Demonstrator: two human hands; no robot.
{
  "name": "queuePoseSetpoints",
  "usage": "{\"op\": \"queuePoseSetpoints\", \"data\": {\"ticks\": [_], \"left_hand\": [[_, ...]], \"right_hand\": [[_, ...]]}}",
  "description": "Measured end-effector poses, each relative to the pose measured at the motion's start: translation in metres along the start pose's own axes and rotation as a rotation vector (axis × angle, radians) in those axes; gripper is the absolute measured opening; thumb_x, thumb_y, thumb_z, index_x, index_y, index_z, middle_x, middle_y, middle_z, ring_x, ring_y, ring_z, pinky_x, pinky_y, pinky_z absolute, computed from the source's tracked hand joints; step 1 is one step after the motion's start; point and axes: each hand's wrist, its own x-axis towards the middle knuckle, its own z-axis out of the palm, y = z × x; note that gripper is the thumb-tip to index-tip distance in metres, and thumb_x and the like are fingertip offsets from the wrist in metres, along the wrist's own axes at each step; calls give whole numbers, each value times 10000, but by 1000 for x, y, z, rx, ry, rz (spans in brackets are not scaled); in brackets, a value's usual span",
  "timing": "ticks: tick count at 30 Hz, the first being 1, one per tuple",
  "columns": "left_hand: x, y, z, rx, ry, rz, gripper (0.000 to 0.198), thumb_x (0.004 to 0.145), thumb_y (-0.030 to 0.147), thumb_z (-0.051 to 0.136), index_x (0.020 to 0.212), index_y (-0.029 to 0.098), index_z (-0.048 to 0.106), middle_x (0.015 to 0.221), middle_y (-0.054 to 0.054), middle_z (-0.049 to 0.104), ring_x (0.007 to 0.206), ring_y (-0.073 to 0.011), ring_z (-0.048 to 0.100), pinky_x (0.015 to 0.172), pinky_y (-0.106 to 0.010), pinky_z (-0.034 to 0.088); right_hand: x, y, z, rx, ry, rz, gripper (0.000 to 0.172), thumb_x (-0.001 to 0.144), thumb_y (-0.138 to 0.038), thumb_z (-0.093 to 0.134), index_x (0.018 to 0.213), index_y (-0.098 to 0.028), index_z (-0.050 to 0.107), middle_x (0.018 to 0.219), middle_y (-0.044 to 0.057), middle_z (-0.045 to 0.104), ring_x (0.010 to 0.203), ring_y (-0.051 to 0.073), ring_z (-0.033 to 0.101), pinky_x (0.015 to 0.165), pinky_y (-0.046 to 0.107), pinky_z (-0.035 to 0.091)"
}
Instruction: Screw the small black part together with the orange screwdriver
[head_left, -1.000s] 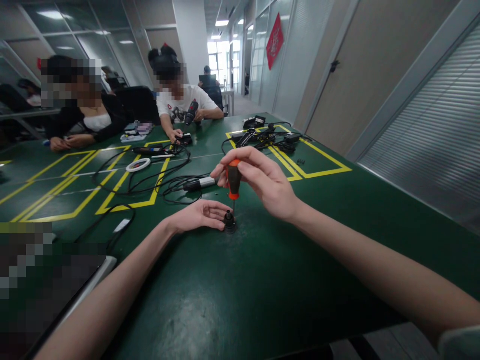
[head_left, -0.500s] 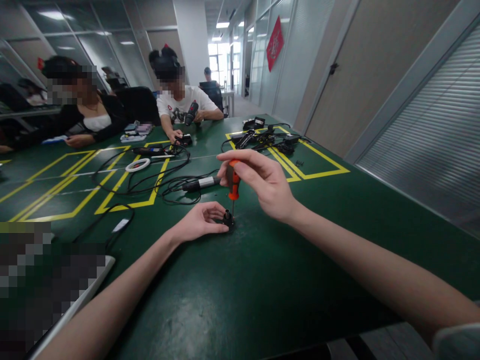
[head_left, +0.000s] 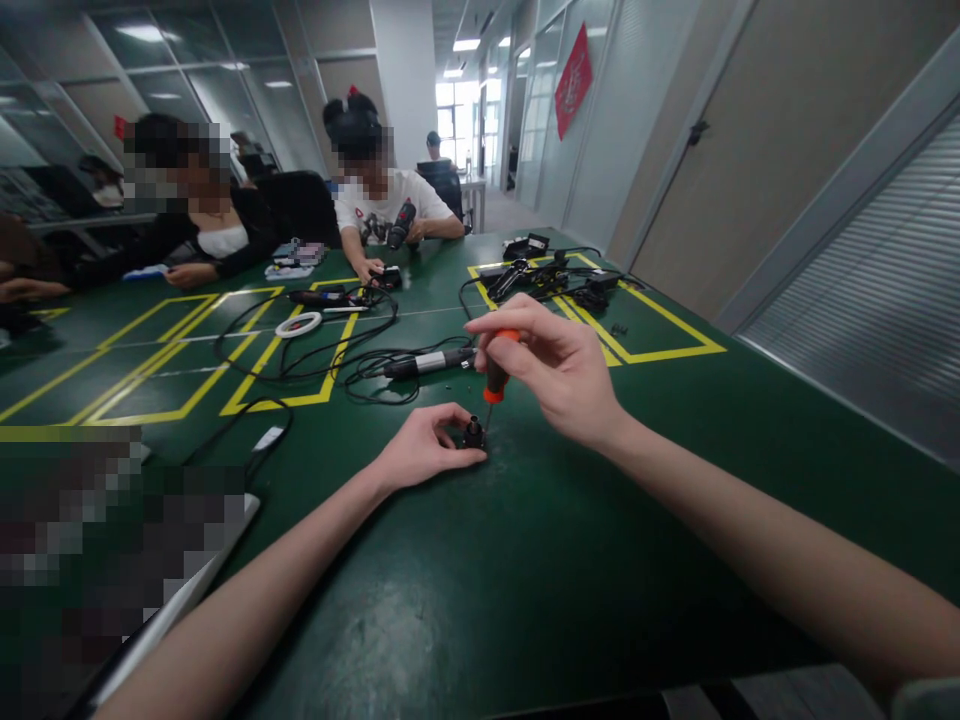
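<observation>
At frame centre, the right hand (head_left: pixel 570 375) gripped the screwdriver (head_left: pixel 495 378) upright; the left hand (head_left: pixel 420 450) pinched the part (head_left: pixel 473 433), best kept steady.

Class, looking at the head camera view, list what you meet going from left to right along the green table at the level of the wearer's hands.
Left hand pinching → small black cylindrical part → orange-and-black-handled screwdriver standing on it → right hand gripping the handle → bare green table top.
</observation>
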Motion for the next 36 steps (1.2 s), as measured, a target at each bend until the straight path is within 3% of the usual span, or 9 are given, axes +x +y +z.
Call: {"op": "queuePoseSetpoints", "data": {"ticks": [3, 6, 11, 16, 23, 30, 36], "left_hand": [[1, -1, 0, 45, -12, 40, 338, 756, 336, 822, 1008, 127, 738, 967, -50, 749, 695, -118, 607, 679, -251, 508], [2, 1, 0, 116, -7, 110, 272, 780, 314, 795, 975, 132, 742, 888, -31, 723, 772, -146, 619, 744, -267, 503], [1, 2, 1, 94, 43, 121, 343, 738, 311, 834, 1008, 153, 695, 915, -26, 717, 807, -155, 638, 772, -275, 517], [0, 1, 3, 95, 23, 115, 322, 742, 312, 816, 999, 158, 697, 908, -14, 714, 782, -145, 620, 744, -266, 508], [2, 2, 4, 147, -17, 150, 269, 783, 302, 763, 996, 147, 712, 957, -35, 695, 798, -146, 598, 692, -244, 465], [0, -1, 3, 100, -6, 85, 368, 739, 299, 831, 1047, 166, 681, 962, -9, 701, 781, -142, 602, 707, -252, 484], [-3, -2, 1, 91, -41, 42, 314, 775, 330, 826, 1008, 166, 696, 911, -3, 675, 789, -151, 587, 724, -263, 472]], "right_hand": [[-1, -2, 0, 49, -10, 39, 215, 997, -371, 667, 1147, -218, 686, 950, 26, 695, 799, 142, 689, 640, 249, 596], [-1, -1, -1, 111, -10, 84, 197, 1025, -402, 613, 1075, -215, 653, 1000, 50, 750, 848, 164, 720, 713, 291, 616], [-2, 1, -3, 50, 20, 78, 247, 1019, -443, 607, 999, -212, 691, 976, 43, 714, 792, 158, 699, 668, 288, 601], [-2, -3, -6, -138, 39, -9, 114, 956, -311, 717, 1013, -220, 757, 1007, 41, 671, 821, 148, 671, 683, 266, 598], [-3, -9, -10, -118, -41, 12, 236, 1062, -294, 535, 1138, -218, 745, 986, 60, 739, 853, 176, 692, 713, 305, 607], [0, -6, -13, -231, -23, -82, 118, 934, -233, 721, 1027, -239, 792, 997, 55, 690, 932, 191, 662, 797, 337, 583], [0, -13, -15, -140, -106, 47, 236, 1041, -211, 549, 1179, -219, 739, 1095, 75, 771, 988, 194, 726, 840, 332, 610]]}}
